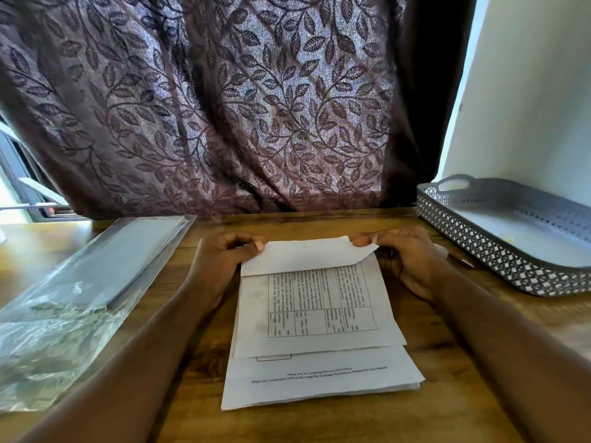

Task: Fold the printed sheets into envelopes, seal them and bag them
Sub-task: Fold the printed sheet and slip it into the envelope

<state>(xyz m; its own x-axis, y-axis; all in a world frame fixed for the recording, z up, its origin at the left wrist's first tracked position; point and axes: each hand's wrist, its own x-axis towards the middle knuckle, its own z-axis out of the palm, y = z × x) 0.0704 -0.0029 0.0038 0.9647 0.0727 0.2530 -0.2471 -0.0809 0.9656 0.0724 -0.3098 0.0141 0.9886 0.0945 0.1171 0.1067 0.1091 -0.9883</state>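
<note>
Sheet (pixel 319 311) on stack (pixel 323 378), far edge folded over; left hand (pixel 220 260) and right hand (pixel 406 254) pinch its corners on bench (pixel 319 423).

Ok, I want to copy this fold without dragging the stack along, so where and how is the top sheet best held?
Probably by the two far corners of the top sheet, coming from its left and right sides, as the left hand and right hand pinch it. That far edge is curled up and over, clear of the stack; the rest lies flat.
</note>
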